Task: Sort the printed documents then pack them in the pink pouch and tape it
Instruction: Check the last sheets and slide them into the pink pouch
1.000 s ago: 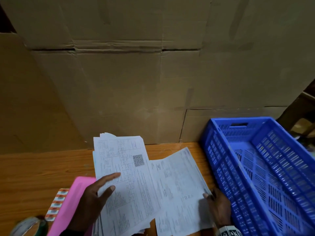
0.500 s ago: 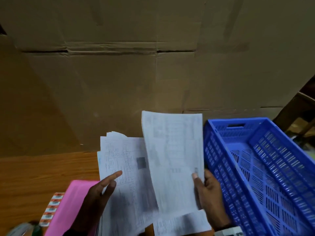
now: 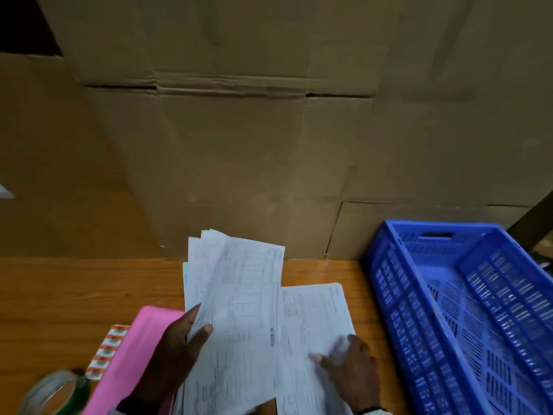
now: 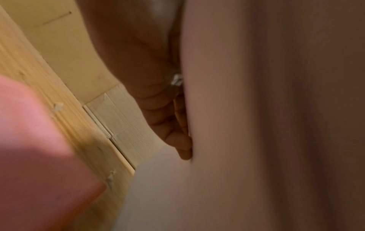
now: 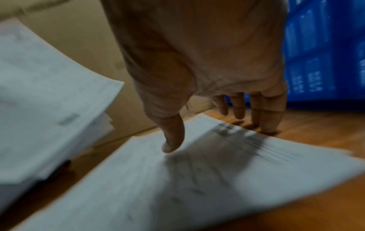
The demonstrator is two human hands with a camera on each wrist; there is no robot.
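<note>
My left hand holds a fanned stack of printed documents off the table, thumb on the top sheet and fingers behind the paper. That hand also rests over the pink pouch, which lies at the near left. A second pile of printed sheets lies flat on the wooden table to the right. Over its near edge hovers my right hand, blurred. The right wrist view shows the thumb pointing down at this pile with straight fingers beyond its edge, holding nothing.
A blue slatted plastic crate stands against the table's right side. Tall cardboard boxes wall off the back. At the near left lie a tape roll and a strip of orange-and-white labels.
The sheet my right hand held up half a second ago now lies on top of the left hand's stack. The right hand has let go and dropped back to the flat pile.
</note>
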